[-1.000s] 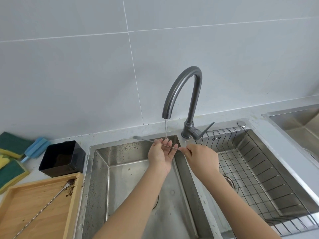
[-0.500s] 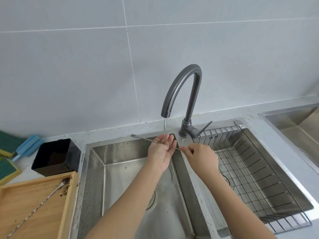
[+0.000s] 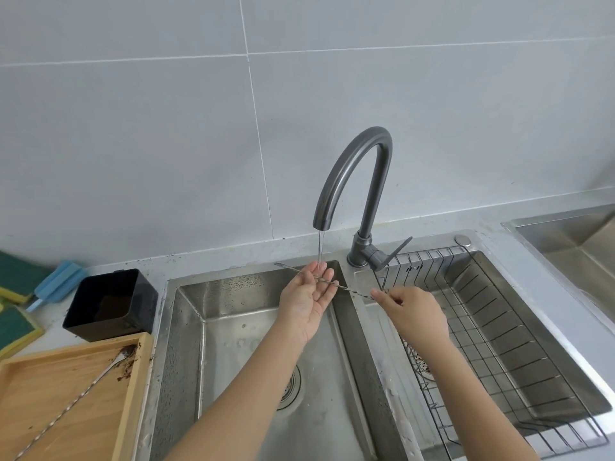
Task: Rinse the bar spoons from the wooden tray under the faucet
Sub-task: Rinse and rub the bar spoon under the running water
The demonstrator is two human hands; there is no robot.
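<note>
A thin stream of water falls from the grey gooseneck faucet (image 3: 352,181) onto the fingers of my left hand (image 3: 307,299), which is palm up over the left sink basin (image 3: 233,327). A twisted metal bar spoon (image 3: 346,287) lies across those fingers, one end poking out to the left. My right hand (image 3: 409,314) pinches its other end over the divider between the basins. A second bar spoon (image 3: 76,400), its bowl dirty with dark grounds, lies on the wooden tray (image 3: 43,380) at the lower left.
A black square container (image 3: 109,304) stands on the counter behind the tray. Green and yellow sponges (image 3: 13,294) and a blue brush (image 3: 56,284) lie at the far left. A wire rack (image 3: 499,344) fills the right basin. Another sink (image 3: 572,247) is at the far right.
My right hand has drawn back to the right, pulling the spoon's handle through my left fingers. The left hand has opened flatter under the water.
</note>
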